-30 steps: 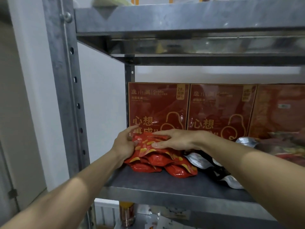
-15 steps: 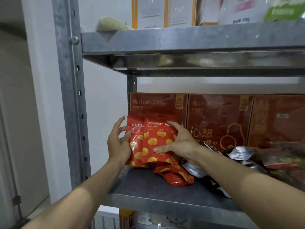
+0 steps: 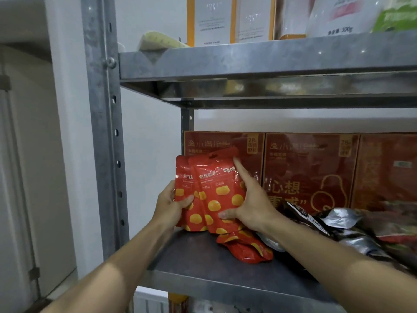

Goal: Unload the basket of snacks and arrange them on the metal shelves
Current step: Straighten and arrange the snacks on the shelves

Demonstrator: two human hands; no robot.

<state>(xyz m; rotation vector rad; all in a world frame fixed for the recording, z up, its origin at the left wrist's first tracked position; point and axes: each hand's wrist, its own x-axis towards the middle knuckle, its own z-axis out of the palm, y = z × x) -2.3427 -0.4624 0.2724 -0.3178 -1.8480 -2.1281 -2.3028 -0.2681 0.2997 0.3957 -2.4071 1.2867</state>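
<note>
- Shelf [image 3: 203,263] is carrying everything.
- Red boxes [image 3: 309,172] are standing along the shelf's back.
- Snack pouches [image 3: 214,188] are standing upright at the shelf's left end.
- Left hand [image 3: 171,206] is gripping their left edge; right hand [image 3: 250,204] is pinching their right side.

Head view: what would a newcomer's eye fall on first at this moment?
First, the bright red pouches with yellow dots, held upright by the left hand and right hand at the left end of the metal shelf. Behind them stands a row of dark red boxes; to the right lies a heap of silvery packets.
</note>
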